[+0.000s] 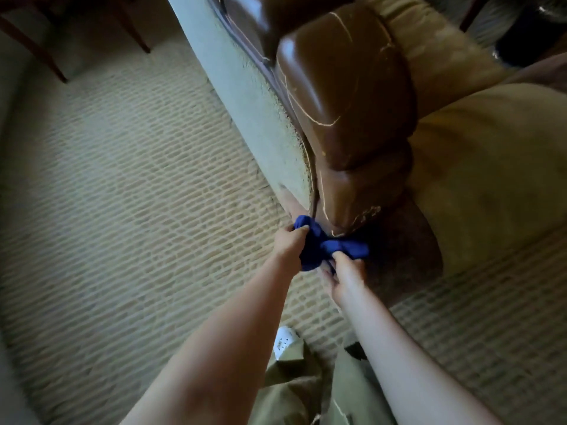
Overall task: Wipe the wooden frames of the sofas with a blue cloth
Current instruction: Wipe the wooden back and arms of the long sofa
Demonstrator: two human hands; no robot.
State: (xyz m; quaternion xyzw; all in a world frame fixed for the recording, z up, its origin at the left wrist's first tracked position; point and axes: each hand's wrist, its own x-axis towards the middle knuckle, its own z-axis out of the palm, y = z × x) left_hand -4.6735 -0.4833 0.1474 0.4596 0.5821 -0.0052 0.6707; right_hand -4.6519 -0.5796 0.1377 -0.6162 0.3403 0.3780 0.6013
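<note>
A glossy brown wooden armrest frame (346, 96) with pale scratches runs down the sofa's arm to the floor. At its lower end a bunched blue cloth (325, 243) is pressed against the wood. My left hand (290, 243) grips the cloth's left side. My right hand (345, 277) grips its right side from below. The foot of the frame is hidden behind the cloth.
Tan sofa cushions (478, 167) lie to the right of the armrest, and the sofa's pale fabric side panel (245, 96) stands to its left. A woven beige carpet (122, 179) covers the floor. Dark chair legs (46, 56) stand at the upper left. My white shoe (285, 340) shows below.
</note>
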